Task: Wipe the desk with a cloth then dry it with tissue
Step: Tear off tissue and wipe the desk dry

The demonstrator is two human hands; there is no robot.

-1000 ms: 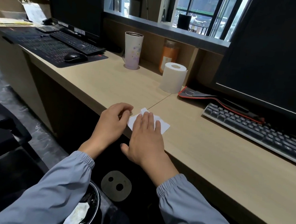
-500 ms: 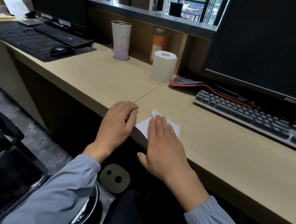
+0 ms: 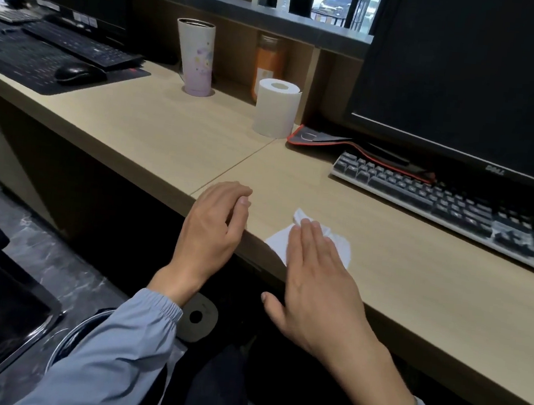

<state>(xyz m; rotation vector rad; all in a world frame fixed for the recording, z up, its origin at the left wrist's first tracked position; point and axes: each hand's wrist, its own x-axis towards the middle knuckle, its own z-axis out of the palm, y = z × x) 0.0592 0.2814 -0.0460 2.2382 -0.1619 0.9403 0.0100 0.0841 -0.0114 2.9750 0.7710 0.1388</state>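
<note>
A white tissue (image 3: pixel 277 241) lies flat on the light wooden desk (image 3: pixel 385 246) at its front edge. My right hand (image 3: pixel 313 278) presses on it with straight fingers, covering most of it. To the left of the tissue, my left hand (image 3: pixel 214 226) rests at the desk edge with loosely curled fingers, holding nothing and apart from the paper. A white tissue roll (image 3: pixel 276 108) stands upright farther back on the desk.
A grey keyboard (image 3: pixel 448 200) and a black monitor (image 3: pixel 473 81) sit at right. A pale tumbler (image 3: pixel 196 56) and an orange jar (image 3: pixel 269 62) stand at the back. A black keyboard (image 3: pixel 78 43), mouse (image 3: pixel 77 72) and mat lie far left. A bin (image 3: pixel 76 340) is below.
My right hand has slid the tissue rightward along the front edge of the desk. My left hand has let go of the tissue's corner and stays behind.
</note>
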